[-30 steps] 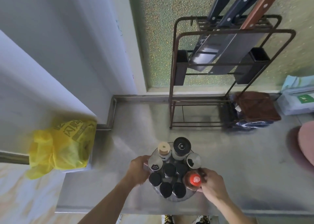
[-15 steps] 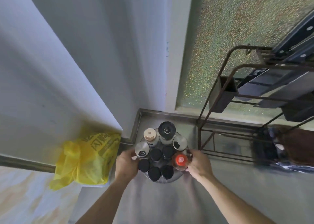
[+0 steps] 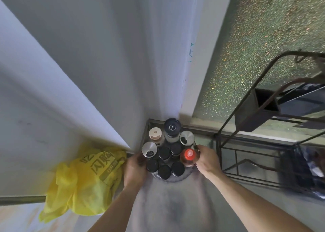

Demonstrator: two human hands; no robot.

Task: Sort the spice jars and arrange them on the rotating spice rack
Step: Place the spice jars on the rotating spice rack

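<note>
Both hands, the left hand (image 3: 135,168) and right hand (image 3: 207,159), grip the full rotating spice rack (image 3: 173,176) at its sides; it looks heavy and tippy, so hold it low by the base.

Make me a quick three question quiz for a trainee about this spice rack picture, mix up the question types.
1. True or false: the red-capped bottle stands on the right side of the rotating spice rack, next to the right hand.
2. What lies left of the left hand? A) yellow plastic bag B) blue towel C) cutting board
3. Fill in: the tallest item at the rack's far side is a grinder with a ____ top.

Key: 1 true. 2 A, the yellow plastic bag. 3 dark.
</note>
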